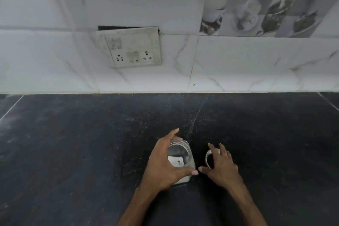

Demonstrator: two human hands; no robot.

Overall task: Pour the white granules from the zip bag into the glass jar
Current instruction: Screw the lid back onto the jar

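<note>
Currently I see the left hand wrapped round the glass jar, thumb across its near side and fingers curled behind. The jar stands upright and uncapped on the black countertop, with white granules low inside. Just beside it, the right hand rests with spread, nearly straight fingers on a white lid.

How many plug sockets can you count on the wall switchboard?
2. One socket sits at the lower left of the switchboard, the other socket at its lower right, with switches between them. None looks hidden.
</note>
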